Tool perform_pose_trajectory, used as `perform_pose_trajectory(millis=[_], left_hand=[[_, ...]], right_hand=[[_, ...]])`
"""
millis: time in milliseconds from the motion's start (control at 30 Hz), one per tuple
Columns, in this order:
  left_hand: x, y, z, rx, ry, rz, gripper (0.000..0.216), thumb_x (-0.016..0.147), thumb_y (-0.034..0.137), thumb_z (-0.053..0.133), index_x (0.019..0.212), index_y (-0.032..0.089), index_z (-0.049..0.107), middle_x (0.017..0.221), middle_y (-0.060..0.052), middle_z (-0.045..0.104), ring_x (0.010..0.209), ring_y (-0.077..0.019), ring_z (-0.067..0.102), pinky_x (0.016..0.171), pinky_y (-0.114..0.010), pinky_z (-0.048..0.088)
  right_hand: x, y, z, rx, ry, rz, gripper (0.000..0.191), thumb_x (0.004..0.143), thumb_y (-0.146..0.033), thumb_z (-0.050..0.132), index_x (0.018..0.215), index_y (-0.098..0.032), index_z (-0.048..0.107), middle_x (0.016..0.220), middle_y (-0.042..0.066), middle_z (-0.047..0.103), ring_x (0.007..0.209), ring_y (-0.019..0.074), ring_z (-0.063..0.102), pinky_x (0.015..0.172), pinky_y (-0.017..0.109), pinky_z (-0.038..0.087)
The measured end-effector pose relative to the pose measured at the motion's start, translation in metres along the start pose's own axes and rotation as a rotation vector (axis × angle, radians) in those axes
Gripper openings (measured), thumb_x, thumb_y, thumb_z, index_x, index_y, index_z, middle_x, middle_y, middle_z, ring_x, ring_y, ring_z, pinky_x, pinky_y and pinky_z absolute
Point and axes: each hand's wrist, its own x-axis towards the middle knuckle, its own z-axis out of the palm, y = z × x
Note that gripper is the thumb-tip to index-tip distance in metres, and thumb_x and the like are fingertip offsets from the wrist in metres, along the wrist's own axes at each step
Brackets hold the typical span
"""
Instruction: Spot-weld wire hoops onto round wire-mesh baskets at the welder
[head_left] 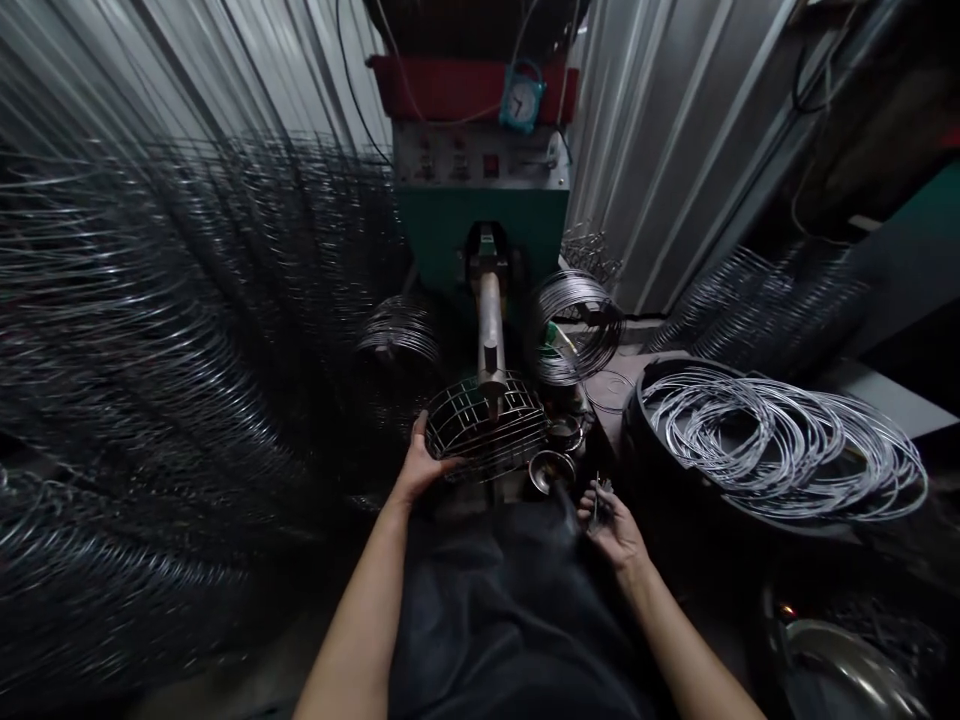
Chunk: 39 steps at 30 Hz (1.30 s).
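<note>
My left hand (426, 462) grips the left side of a round wire basket (450, 420), thumb along its lower edge. The basket is tilted under the metal arm (490, 325) of a green machine (427, 225), and the arm's pointed tip reaches down inside its ring. To the right and lower, my right hand (613, 522) is closed around a few small metal pieces (600, 500), whose exact shape I cannot make out. Small metal bowls (551, 470) stand between the basket and my right hand.
Wire rings hang in bundles on both sides of the arm, the right bundle (577, 320) brighter. A black tub (645, 420) at right holds loose wire rings (780, 440). Tall stacks of wire frames (150, 300) crowd the left. A blue clock (522, 100) hangs on the machine.
</note>
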Motion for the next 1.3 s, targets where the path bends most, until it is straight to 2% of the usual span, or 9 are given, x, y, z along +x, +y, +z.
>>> perform_pose_trajectory(millis=[100,167,367,467,633,767,933,1100,1300], left_hand=[[-0.003,0.001,0.004,-0.112,0.042,-0.058,0.104,0.058,0.035,0.082,0.141,0.022,0.020,0.140,-0.017,0.039,0.131,-0.0285,0.038,0.107,-0.047,0.033],[-0.009,0.004,0.004,-0.203,0.076,-0.075,0.100,0.059,0.038,0.081,0.139,0.020,0.023,0.138,-0.018,0.041,0.128,-0.0278,0.042,0.104,-0.045,0.037],[-0.037,0.026,-0.012,-0.173,0.097,0.036,0.097,0.055,0.044,0.082,0.134,0.019,0.032,0.133,-0.016,0.047,0.122,-0.0285,0.048,0.102,-0.044,0.040],[-0.053,0.046,-0.019,0.018,0.060,0.129,0.095,0.053,0.041,0.082,0.132,0.020,0.035,0.132,-0.013,0.047,0.122,-0.0289,0.048,0.104,-0.045,0.038],[-0.070,0.081,-0.009,0.389,-0.032,0.284,0.094,0.048,0.033,0.082,0.130,0.018,0.038,0.138,-0.016,0.040,0.131,-0.0351,0.033,0.110,-0.052,0.024],[-0.071,0.098,0.004,0.538,-0.127,0.297,0.093,0.048,0.031,0.080,0.130,0.016,0.038,0.139,-0.019,0.038,0.131,-0.0383,0.032,0.109,-0.056,0.019],[-0.065,0.103,0.003,0.534,-0.126,0.280,0.086,0.051,0.031,0.078,0.127,0.017,0.042,0.139,-0.019,0.038,0.131,-0.0365,0.033,0.108,-0.055,0.023],[-0.060,0.099,0.000,0.472,-0.137,0.261,0.087,0.048,0.028,0.080,0.126,0.015,0.044,0.139,-0.019,0.038,0.131,-0.0358,0.033,0.108,-0.051,0.026],[-0.053,0.092,0.005,0.403,-0.132,0.244,0.087,0.048,0.027,0.079,0.128,0.021,0.043,0.140,-0.014,0.039,0.131,-0.0350,0.034,0.108,-0.051,0.027]], right_hand=[[-0.008,0.008,-0.002,-0.167,0.116,-0.158,0.028,0.062,-0.033,0.073,0.084,-0.019,0.063,0.062,-0.004,0.056,0.043,0.0081,0.043,0.038,0.020,0.035],[-0.015,0.016,-0.010,-0.408,0.180,-0.321,0.029,0.062,-0.037,0.072,0.083,-0.018,0.065,0.065,-0.002,0.059,0.047,0.0099,0.047,0.043,0.021,0.039],[-0.039,0.022,-0.031,-1.127,-0.014,-0.489,0.021,0.068,-0.036,0.063,0.082,-0.021,0.067,0.077,0.003,0.068,0.075,0.0216,0.063,0.071,0.033,0.047],[-0.051,-0.002,0.000,-1.188,-0.140,-0.493,0.020,0.073,-0.033,0.060,0.086,-0.021,0.067,0.075,0.002,0.068,0.070,0.0191,0.063,0.067,0.029,0.048],[-0.053,-0.037,0.093,-1.337,-0.688,-0.330,0.020,0.077,-0.020,0.056,0.088,-0.020,0.072,0.083,0.000,0.071,0.080,0.0176,0.065,0.072,0.025,0.047],[-0.028,-0.022,0.138,-1.601,-0.662,-0.415,0.019,0.077,-0.012,0.059,0.088,-0.020,0.073,0.082,0.001,0.071,0.079,0.0172,0.065,0.069,0.023,0.046],[-0.011,-0.001,0.142,-1.784,-0.652,-0.688,0.015,0.085,-0.022,0.061,0.095,-0.018,0.071,0.093,0.006,0.069,0.087,0.0176,0.064,0.076,0.025,0.047],[-0.014,-0.011,0.131,-1.845,-0.777,-0.733,0.050,0.078,-0.022,0.068,0.127,-0.021,0.056,0.123,0.010,0.058,0.104,0.0215,0.060,0.085,0.029,0.047],[-0.005,-0.012,0.126,-1.749,-0.788,-0.741,0.041,0.073,-0.004,0.063,0.111,-0.021,0.065,0.103,0.006,0.066,0.094,0.0183,0.063,0.079,0.025,0.047]])
